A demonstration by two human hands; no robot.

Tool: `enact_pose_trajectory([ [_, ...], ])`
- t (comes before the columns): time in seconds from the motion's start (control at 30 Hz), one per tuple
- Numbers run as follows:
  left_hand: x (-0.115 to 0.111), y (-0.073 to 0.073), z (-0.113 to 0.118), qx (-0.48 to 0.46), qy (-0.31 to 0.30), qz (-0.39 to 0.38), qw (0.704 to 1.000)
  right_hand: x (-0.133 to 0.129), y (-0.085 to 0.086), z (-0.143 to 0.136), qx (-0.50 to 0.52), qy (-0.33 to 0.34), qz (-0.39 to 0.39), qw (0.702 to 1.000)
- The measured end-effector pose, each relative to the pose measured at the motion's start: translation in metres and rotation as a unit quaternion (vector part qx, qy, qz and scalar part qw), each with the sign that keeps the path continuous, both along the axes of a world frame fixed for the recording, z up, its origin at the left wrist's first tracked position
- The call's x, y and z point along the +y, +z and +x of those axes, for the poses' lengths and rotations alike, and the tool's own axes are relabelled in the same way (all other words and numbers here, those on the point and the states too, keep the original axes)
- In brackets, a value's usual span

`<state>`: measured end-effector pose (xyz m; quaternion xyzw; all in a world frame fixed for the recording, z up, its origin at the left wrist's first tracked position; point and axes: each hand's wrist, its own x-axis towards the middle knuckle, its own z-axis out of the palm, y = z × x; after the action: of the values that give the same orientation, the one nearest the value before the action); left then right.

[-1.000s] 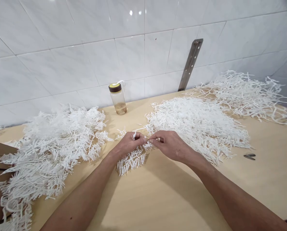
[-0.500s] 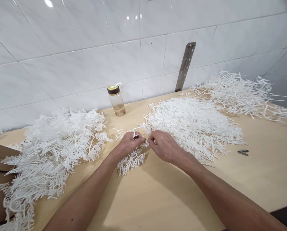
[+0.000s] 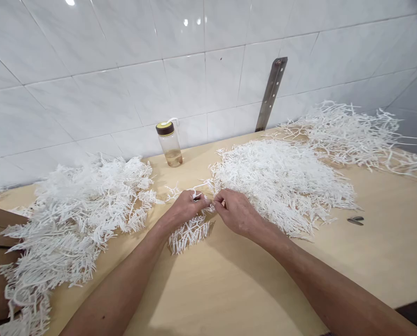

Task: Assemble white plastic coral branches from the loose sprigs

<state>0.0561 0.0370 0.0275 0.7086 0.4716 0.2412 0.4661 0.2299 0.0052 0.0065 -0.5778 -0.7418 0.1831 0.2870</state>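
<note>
The left hand (image 3: 190, 205) pinches a white branched plastic sprig (image 3: 190, 233) over the wooden table (image 3: 208, 289). The right hand (image 3: 234, 210), fingertips pressed together at the sprig's upper end (whatever they grip is too small to tell), is beside the pile of white pieces (image 3: 281, 182).

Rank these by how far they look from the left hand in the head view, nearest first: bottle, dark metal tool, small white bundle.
From the left hand:
1. Small white bundle, just below it.
2. Bottle, beyond it, by the wall.
3. Dark metal tool, far right.
</note>
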Motion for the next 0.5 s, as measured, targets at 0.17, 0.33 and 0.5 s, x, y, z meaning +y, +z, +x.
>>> enact_pose_trajectory([
  [0.17,-0.001,-0.001,0.001,0.002,0.006,0.009,1.000,0.001,0.002,0.002,0.020,0.004,-0.028,0.999],
  [0.33,0.003,-0.006,-0.001,0.031,-0.013,0.029,0.999,0.001,-0.004,0.002,-0.019,0.011,-0.014,1.000],
  [0.5,0.006,-0.008,0.000,0.082,-0.018,0.026,0.996,-0.003,-0.009,-0.011,-0.166,-0.011,0.033,0.985],
])
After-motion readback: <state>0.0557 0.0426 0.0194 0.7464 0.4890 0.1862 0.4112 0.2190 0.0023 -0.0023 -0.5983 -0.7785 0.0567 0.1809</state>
